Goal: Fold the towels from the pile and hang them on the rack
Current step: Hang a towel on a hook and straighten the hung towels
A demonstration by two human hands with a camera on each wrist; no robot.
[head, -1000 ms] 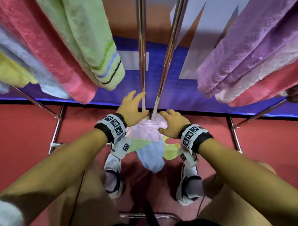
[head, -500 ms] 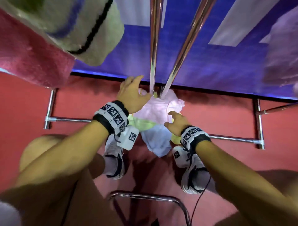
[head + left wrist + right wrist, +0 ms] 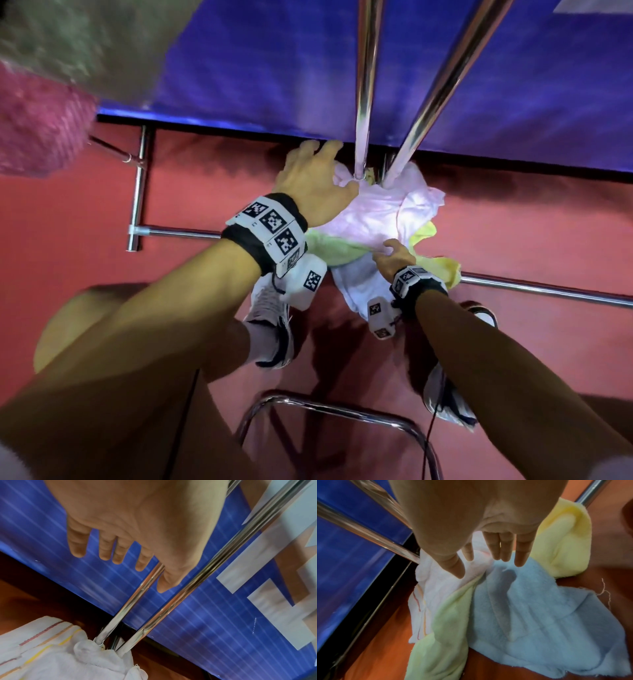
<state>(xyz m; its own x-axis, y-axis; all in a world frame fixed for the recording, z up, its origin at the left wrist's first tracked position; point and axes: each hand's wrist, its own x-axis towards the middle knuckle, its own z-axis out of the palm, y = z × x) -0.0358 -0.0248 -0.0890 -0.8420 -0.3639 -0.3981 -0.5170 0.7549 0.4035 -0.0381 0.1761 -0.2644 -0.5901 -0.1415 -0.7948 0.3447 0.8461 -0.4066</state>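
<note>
White towel tops the floor pile; both hands, left hand and right hand, reach with fingers spread, gripping nothing.

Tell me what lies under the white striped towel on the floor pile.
Under the white striped towel a pale green towel and a light blue towel stick out; anything deeper is covered.

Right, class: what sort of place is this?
Probably an indoor staged workspace, not a home: a red floor, a blue printed banner along the wall, and a metal towel rack over loose towels.
</note>
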